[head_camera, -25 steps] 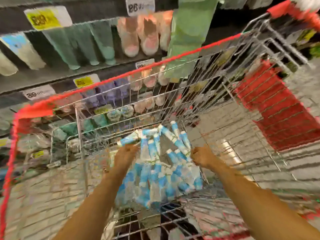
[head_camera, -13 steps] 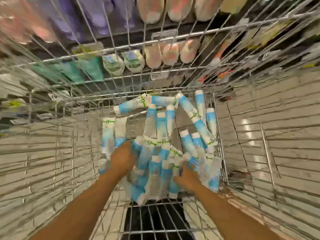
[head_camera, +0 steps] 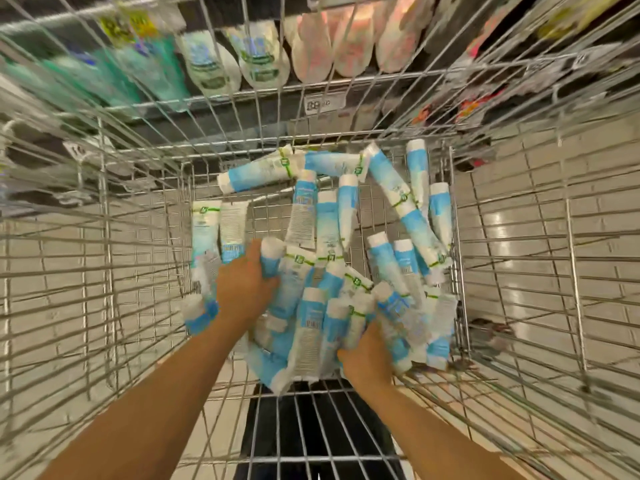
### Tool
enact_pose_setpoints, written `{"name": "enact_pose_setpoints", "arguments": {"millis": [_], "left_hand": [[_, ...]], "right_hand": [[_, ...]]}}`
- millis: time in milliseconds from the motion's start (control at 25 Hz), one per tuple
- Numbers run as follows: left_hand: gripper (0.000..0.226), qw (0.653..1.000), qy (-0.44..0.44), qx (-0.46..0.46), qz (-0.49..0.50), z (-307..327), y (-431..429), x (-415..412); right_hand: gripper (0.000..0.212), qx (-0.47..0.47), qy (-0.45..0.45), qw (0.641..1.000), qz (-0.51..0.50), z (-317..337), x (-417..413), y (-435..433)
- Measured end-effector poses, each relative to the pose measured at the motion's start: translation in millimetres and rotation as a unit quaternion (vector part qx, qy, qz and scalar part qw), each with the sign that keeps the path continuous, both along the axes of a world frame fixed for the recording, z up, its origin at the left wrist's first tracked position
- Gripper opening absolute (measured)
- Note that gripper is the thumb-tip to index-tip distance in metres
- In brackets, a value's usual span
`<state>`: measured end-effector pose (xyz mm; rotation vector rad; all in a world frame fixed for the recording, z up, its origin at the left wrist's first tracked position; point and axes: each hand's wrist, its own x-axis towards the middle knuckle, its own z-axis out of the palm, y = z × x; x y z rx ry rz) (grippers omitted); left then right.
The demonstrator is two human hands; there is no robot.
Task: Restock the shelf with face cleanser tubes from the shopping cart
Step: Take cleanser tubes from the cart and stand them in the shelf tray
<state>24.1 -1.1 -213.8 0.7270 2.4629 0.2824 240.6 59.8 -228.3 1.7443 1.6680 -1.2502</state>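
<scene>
Head camera looks down into the cart. The left hand point(head_camera: 246, 285) is now clenched round one white-capped tube point(head_camera: 270, 252) at the left of the heap, thumb and fingers wrapped about its upper end. Half a second ago that hand only lay on the pile. A second ago both hands were higher, short of it. The right hand point(head_camera: 367, 355) has dug into the near edge of the pile. Its fingers are buried under tubes, so whether it grasps any I cannot tell.

I judge the pick-up has only begun: the face cleanser tubes point(head_camera: 347, 209) all lie on the floor of the shopping cart point(head_camera: 104, 237), heaped and crossing one another, and none has gone to the shelf point(head_camera: 259, 109) beyond the far wall.

The tubes are blue and white with a green band. Their print and barcode panels are too blurred to read, and no brand is legible. A white price tag point(head_camera: 322, 105) on the shelf edge seems to start with 8, and a yellow tag point(head_camera: 126, 27) far left is unreadable.
</scene>
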Motion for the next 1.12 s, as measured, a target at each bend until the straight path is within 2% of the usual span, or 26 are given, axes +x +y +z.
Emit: {"name": "enact_pose_setpoints", "arguments": {"millis": [120, 200, 280, 360, 440, 520, 560, 720, 760, 840, 880, 920, 1000, 1120], "left_hand": [[0.066, 0.969, -0.127, 0.127, 0.166, 13, -1, 3], [0.070, 0.921, -0.228, 0.197, 0.248, 22, 0, 5], [0.074, 0.868, -0.320, 0.216, 0.313, 32, 3, 4], [0.076, 0.842, -0.376, 0.189, 0.337, 48, 5, 8], [0.072, 0.816, -0.414, 0.186, 0.358, 71, 6, 18], [0.063, 0.768, -0.486, 0.206, 0.363, 103, 9, 27], [0.062, 0.757, -0.511, 0.217, 0.345, 120, 14, 30], [0.075, 0.801, -0.484, 0.252, 0.244, 189, 31, 28], [0.073, 0.828, -0.452, 0.249, 0.219, 208, 32, 25], [0.066, 0.892, -0.330, 0.262, 0.164, 241, 30, 17], [0.062, 0.901, -0.289, 0.282, 0.159, 258, 27, 12], [0.056, 0.895, -0.275, 0.311, 0.162, 279, 27, 7], [0.044, 0.865, -0.301, 0.369, 0.157, 314, 24, -1], [0.049, 0.852, -0.284, 0.421, 0.124, 357, 9, -10]], "right_hand": [[0.066, -0.024, -0.018, 0.998, 0.059, 10, 7, 7], [0.058, -0.081, 0.029, 0.995, 0.048, 19, 10, 20], [0.048, -0.138, 0.072, 0.988, -0.017, 30, 8, 36], [0.045, -0.159, 0.078, 0.980, -0.087, 45, 5, 52], [0.030, -0.176, 0.105, 0.966, -0.154, 71, -5, 68], [0.023, -0.189, 0.141, 0.955, -0.179, 102, -17, 86], [0.025, -0.186, 0.158, 0.955, -0.169, 117, -22, 94], [0.010, -0.157, 0.221, 0.946, -0.176, 187, -48, 116], [0.008, -0.154, 0.239, 0.940, -0.188, 204, -53, 118], [0.011, -0.165, 0.304, 0.912, -0.221, 235, -63, 124], [0.012, -0.178, 0.338, 0.893, -0.238, 251, -68, 126], [0.012, -0.187, 0.371, 0.876, -0.246, 270, -74, 128], [0.014, -0.193, 0.424, 0.850, -0.247, 304, -88, 129], [0.020, -0.213, 0.496, 0.812, -0.223, 357, -102, 125]]}}
